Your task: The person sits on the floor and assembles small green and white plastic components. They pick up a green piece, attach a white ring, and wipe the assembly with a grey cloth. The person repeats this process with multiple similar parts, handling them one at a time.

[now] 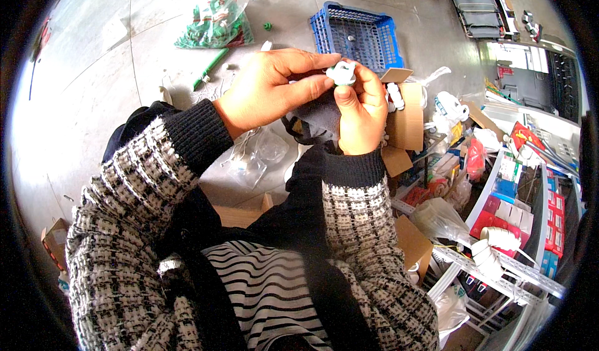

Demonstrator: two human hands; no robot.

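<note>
A small pale green-white plastic piece (342,73) with an opening in its top is up in front of me, between both hands. My left hand (274,82) reaches in from the left, thumb and forefinger pinched at the piece's left side. On the other side, my right hand (363,115) grips it with thumb and bent fingers. The fingers cover part of the piece, so its exact kind is unclear. Beyond the hands stands a blue plastic crate (396,54) with a small pale item on its slotted bottom.
A clear bag of green plastic pieces (215,26) lies on the floor at the far left, near a green rod (211,69). An open cardboard box (409,117) with white fittings (394,96) is at the right. Beyond it, metal shelving (486,273) carries boxes and bags.
</note>
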